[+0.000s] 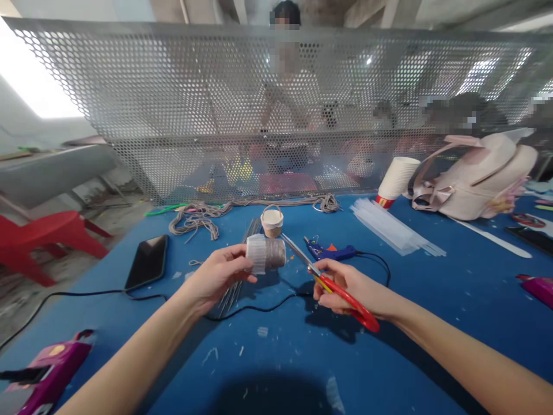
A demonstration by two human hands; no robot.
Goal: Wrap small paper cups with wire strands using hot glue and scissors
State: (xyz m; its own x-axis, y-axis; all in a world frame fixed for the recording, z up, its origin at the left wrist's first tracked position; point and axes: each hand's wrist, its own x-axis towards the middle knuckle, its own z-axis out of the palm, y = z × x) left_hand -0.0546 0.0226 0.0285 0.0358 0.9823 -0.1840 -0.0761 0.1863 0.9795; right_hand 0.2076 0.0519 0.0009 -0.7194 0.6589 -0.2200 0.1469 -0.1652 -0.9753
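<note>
My left hand (pixel 222 272) grips a small paper cup (pixel 266 254) lying on its side in the air, its wall covered partly by pale pleated strips and partly by grey cord. Red-handled scissors (pixel 341 291) are in my right hand (pixel 345 283), their blades pointing up and left, tips close to the cup's right end. Whether the blades touch the cup I cannot tell. Just behind stands a small white-and-tan basket (pixel 272 221) with a looped handle. A blue glue gun (pixel 334 252) lies beyond my right hand. Thin grey rods (pixel 231 297) lie partly hidden under my left hand.
On the blue table (pixel 268 369) are a phone (pixel 149 260), grey cord (pixel 196 219), translucent strips (pixel 389 227), stacked paper cups (pixel 396 180) and a pale backpack (pixel 479 173). A black cable (pixel 268 309) crosses the middle. A perforated metal panel (pixel 194 104) closes the far side, a person behind it.
</note>
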